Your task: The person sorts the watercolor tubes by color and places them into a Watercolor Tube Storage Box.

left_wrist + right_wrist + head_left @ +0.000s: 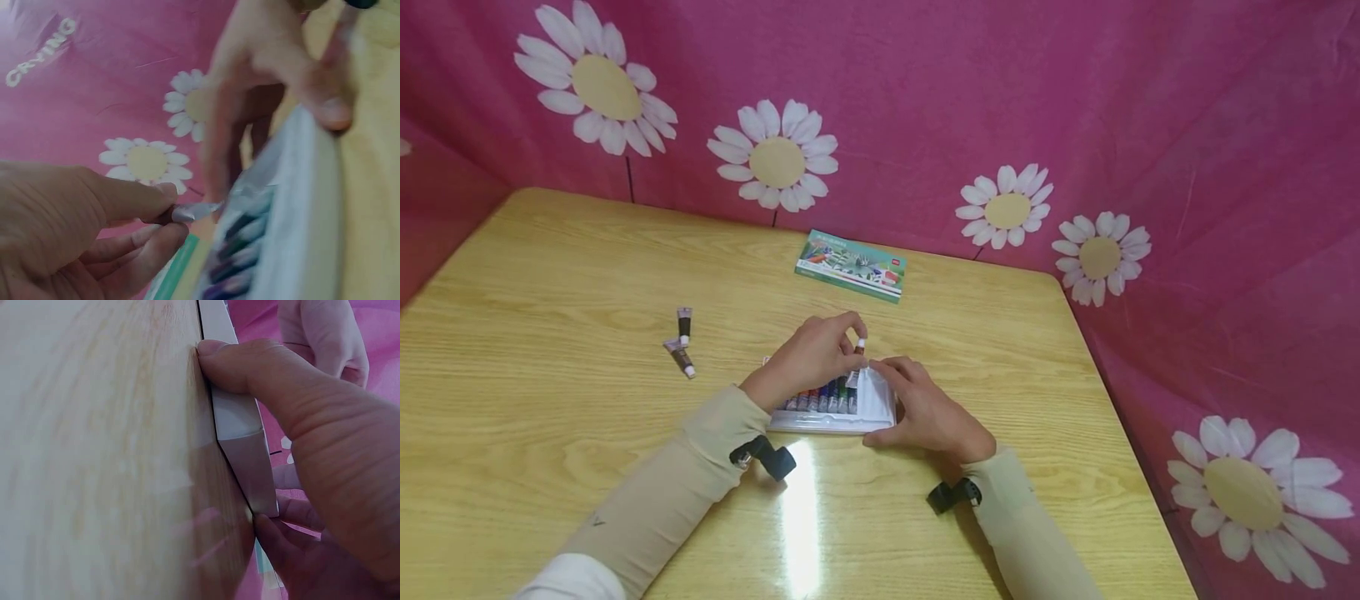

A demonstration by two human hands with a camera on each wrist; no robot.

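Note:
My left hand [812, 354] pinches a small paint tube [190, 212] between thumb and fingertips, over the right part of a white plastic tray [877, 400]. In the head view the tube's white cap points up and away, its brownish body partly hidden by fingers. Inside the tray lies a row of paint tubes [823, 400] in reds, blues and greens; the left forearm and hand cover part of it. My right hand [928, 412] grips the tray's right end, its thumb on the near edge and its fingers at the far side.
Two dark paint tubes, one upper [684, 323] and one lower [681, 358], lie on the wooden table [565, 433] left of the hands. Behind the tray rests a flat green printed box [850, 267]. A pink flowered cloth [895, 100] hangs around the table's back and sides.

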